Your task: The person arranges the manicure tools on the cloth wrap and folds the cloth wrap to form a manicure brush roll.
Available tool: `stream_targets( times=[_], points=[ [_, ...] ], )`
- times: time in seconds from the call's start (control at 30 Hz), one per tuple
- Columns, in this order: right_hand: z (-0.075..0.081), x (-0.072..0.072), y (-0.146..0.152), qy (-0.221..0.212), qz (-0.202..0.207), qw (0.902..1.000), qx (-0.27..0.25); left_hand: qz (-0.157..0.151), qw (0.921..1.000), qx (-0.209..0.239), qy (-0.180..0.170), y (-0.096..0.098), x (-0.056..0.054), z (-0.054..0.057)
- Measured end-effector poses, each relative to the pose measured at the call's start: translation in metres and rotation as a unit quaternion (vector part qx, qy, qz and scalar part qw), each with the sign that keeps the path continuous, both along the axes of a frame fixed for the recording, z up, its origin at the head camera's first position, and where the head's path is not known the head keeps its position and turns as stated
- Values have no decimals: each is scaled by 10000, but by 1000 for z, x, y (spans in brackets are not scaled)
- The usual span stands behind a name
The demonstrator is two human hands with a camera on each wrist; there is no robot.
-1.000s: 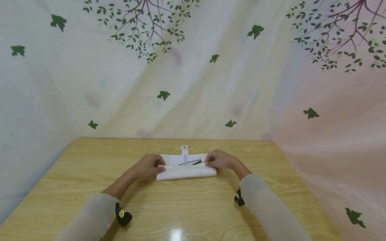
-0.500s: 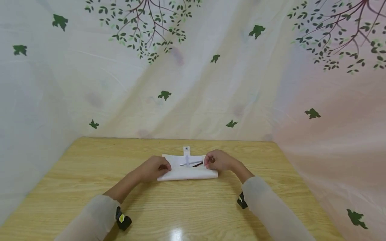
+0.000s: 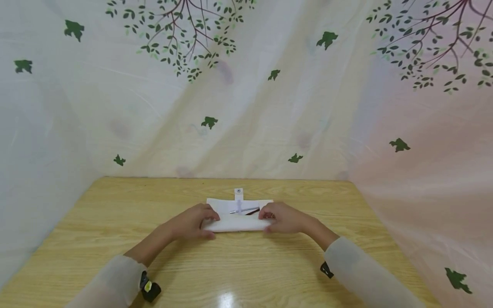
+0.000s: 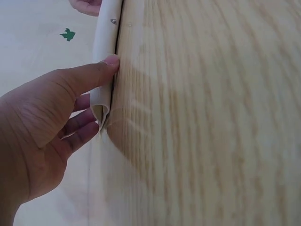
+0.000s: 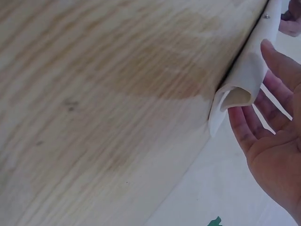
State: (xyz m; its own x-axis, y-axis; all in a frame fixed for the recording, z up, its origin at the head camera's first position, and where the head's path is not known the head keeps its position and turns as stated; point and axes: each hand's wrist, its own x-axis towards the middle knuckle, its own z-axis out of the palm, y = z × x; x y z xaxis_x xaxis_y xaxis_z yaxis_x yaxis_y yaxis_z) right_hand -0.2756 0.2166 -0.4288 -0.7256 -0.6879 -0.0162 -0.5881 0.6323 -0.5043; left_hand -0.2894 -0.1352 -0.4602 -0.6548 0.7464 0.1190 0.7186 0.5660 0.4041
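Observation:
A white roll-up pencil case (image 3: 240, 223) lies on the table, its near side folded over into a roll. On its open inner side a pale pen (image 3: 246, 210) and a dark, slim stick (image 3: 253, 211) show. A strap with a metal snap (image 3: 239, 191) sticks out from the far edge. My left hand (image 3: 194, 222) holds the roll's left end, thumb in front and fingers behind. At the right end, my right hand (image 3: 286, 218) holds the roll between thumb and fingers. The right wrist view shows the hollow curl of the roll's end (image 5: 237, 96).
The case rests on a wood-grain table (image 3: 239, 265). Behind it hangs a pale curtain (image 3: 246, 102) printed with leaves and branches. Dark cameras sit on the left wrist (image 3: 150, 291) and the right wrist (image 3: 326, 270).
Both hands have shifted their hold from the flap's upper edge down round the roll's ends, thumbs now at the near side. The fold lies a little lower, showing more of the pen.

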Motion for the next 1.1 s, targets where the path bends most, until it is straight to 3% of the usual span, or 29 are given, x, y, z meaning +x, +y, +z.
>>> stream_targets(
  times=[0.13, 0.3, 0.47, 0.53, 0.7, 0.93, 1.1],
  points=[
    [-2, 7, 0, 432, 37, 9987, 259, 23, 10000, -24, 77, 0, 2, 0],
    [-3, 15, -1, 985, 81, 9923, 751, -165, 9986, -144, 490, 2, 4, -1],
    [-4, 22, -2, 1137, 82, 9890, 942, -533, 9931, -380, 976, 5, 10, 2],
    [-4, 24, -1, 1154, 131, 9886, 961, -672, 9919, -383, 1008, 5, 13, 5],
    [-4, 27, 2, 1131, 238, 9892, 900, -735, 9956, -213, 543, 5, 18, 9],
    [2, 18, 5, 791, 118, 9957, 474, -211, 9970, 315, -673, 1, 8, 8],
    [5, 5, 8, 352, -180, 9992, -80, 183, 9908, 805, -1072, -3, -2, 6]
  ],
)
